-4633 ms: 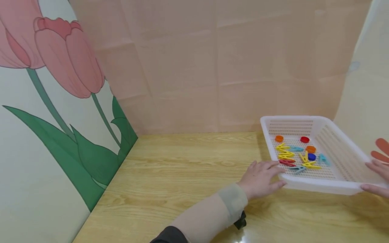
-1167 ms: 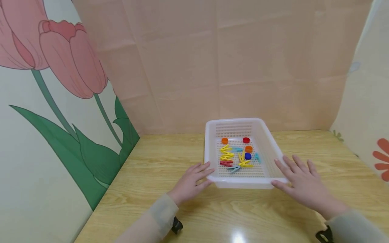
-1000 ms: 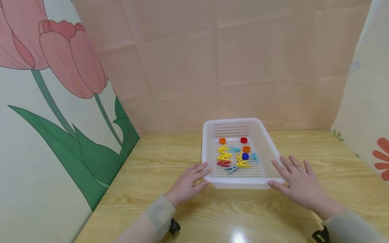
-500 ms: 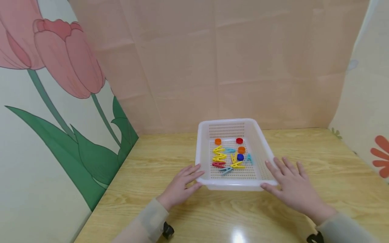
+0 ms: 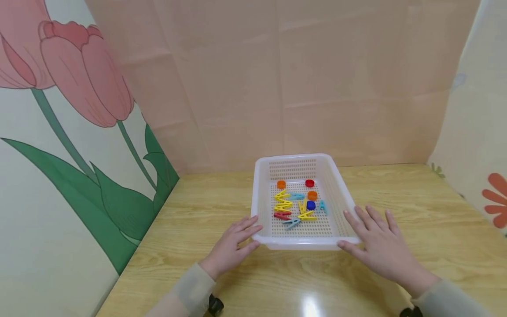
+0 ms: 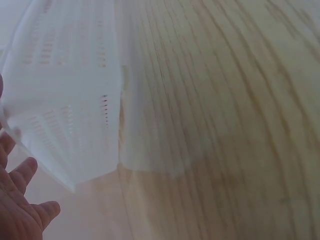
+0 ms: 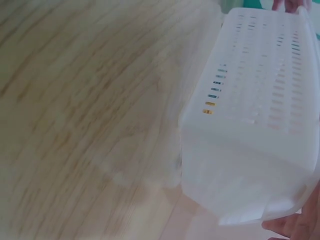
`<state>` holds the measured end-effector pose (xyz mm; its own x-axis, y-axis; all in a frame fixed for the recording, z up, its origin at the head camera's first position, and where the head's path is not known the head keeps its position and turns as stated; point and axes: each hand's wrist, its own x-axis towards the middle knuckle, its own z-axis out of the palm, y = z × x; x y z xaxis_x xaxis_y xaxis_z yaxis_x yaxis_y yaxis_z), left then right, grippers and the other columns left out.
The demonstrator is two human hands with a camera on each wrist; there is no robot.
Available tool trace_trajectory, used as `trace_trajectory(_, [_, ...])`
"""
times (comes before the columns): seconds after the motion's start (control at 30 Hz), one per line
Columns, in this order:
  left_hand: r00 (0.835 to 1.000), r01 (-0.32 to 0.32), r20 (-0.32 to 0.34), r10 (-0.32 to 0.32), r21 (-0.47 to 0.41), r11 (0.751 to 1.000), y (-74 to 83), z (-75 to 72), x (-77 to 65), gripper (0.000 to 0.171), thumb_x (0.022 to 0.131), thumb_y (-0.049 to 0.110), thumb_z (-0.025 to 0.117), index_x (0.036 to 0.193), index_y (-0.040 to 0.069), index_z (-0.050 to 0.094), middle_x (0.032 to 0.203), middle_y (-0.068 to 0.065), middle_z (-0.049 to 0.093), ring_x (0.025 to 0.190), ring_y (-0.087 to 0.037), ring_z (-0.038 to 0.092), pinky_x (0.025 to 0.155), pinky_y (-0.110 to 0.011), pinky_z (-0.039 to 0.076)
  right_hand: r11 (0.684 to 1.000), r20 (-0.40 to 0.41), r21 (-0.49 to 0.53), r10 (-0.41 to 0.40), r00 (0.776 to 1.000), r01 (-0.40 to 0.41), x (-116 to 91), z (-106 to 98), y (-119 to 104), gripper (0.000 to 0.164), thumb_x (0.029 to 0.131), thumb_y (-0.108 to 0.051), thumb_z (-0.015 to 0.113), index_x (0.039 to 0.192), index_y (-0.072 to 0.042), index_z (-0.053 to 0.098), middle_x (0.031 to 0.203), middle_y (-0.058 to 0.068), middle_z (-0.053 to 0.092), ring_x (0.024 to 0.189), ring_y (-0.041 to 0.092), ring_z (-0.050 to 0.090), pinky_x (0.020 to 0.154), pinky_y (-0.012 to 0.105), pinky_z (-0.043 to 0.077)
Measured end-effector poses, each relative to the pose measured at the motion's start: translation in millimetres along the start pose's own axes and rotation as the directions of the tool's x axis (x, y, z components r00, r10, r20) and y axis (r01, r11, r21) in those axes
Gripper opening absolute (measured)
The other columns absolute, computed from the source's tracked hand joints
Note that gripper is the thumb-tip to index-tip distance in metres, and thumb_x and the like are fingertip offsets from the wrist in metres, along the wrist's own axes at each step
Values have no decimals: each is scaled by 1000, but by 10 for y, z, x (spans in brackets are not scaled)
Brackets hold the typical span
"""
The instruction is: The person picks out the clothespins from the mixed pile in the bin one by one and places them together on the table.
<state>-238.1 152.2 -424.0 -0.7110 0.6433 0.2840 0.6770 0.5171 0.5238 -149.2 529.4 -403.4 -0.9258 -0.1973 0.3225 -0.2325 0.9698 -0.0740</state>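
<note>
A white plastic basket (image 5: 301, 241) with slotted walls stands on the table in front of me. At its near left corner rest the spread fingers of my left hand (image 5: 231, 246). My right hand (image 5: 382, 248) touches the near right corner, thumb by the front rim and fingers along the side. Inside lie yellow clothespins (image 5: 283, 205), light blue clothespins (image 5: 292, 223) and a red clothespin (image 5: 282, 215). Orange caps (image 5: 312, 195), a red cap (image 5: 310, 183) and a blue cap (image 5: 310, 205) lie among and behind them. Both wrist views show the basket's outer wall (image 6: 65, 90) from the side.
The wood-grain table (image 5: 206, 202) runs back to a pinkish-brown sheet (image 5: 237, 88) hung behind it. A wall with painted tulips (image 5: 104, 79) borders the left side. On the right is a pale wall (image 5: 475, 132) with a red flower.
Both hands have moved the basket from the table's right side leftward to the middle. Over the last second it has shifted slightly further left, and its contents still lie in it.
</note>
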Motion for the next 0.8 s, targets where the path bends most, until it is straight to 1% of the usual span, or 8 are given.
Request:
trace_trajectory(0.1, [1000,0,-11,0,8,1000,16,-20,-11,47,97,44,52,138,22,54,153,9,32,143,-21,24,112,-53,19,1000,3,1,4,1000,-4,7,-46,-15,80,89,-62,53,149,-10,36,149,25,32,143,43,11,108,53,-19])
trace_trajectory(0.23, [1000,2,-13,-2,-6,1000,35,-51,-24,47,96,44,53,137,21,55,152,8,33,143,-19,24,112,-51,18,1000,-4,1,-16,1000,16,1,-98,-14,80,89,-61,54,149,-12,36,149,24,33,143,42,10,109,54,-17])
trace_trajectory(0.37, [1000,3,-8,-3,-27,1000,49,-76,-30,46,96,42,54,136,19,56,152,5,35,142,-22,25,112,-52,18,998,-41,-9,-65,997,65,0,-136,42,78,88,-59,58,148,-15,38,146,21,39,142,41,16,111,53,-14])
trace_trajectory(0.47, [1000,5,-3,-5,-34,999,56,-87,-29,46,96,41,55,136,19,56,152,4,35,142,-22,25,112,-52,18,994,-68,-17,-108,992,107,16,-171,120,77,86,-58,61,147,-17,41,142,18,47,139,40,25,112,52,-10])
trace_trajectory(0.57, [1000,4,0,-4,-37,999,62,-93,-26,47,96,42,55,136,19,56,152,4,35,143,-21,24,112,-53,18,986,-78,-30,-168,983,166,41,-200,216,74,85,-57,63,144,-17,44,139,15,51,135,35,34,114,49,-7])
trace_trajectory(0.67, [1000,4,4,-3,-30,1000,72,-104,-27,47,96,44,54,137,20,55,152,5,35,143,-21,24,113,-52,18,972,-78,-36,-235,969,233,70,-205,314,72,85,-54,65,144,-18,46,140,11,50,130,34,40,116,42,-5])
trace_trajectory(0.73, [1000,1,6,-1,-23,1000,74,-113,-27,47,96,44,54,137,21,55,152,6,35,142,-23,25,113,-52,18,961,-71,-27,-278,958,277,83,-198,383,72,84,-52,67,145,-20,44,144,10,47,130,35,41,115,34,-5])
trace_trajectory(0.8, [1000,-3,5,3,-13,1000,69,-117,-21,47,96,45,53,137,22,55,152,6,35,142,-26,26,112,-52,19,949,-64,-6,-315,947,316,100,-194,447,73,83,-49,69,146,-22,42,147,9,43,132,34,38,114,26,-4])
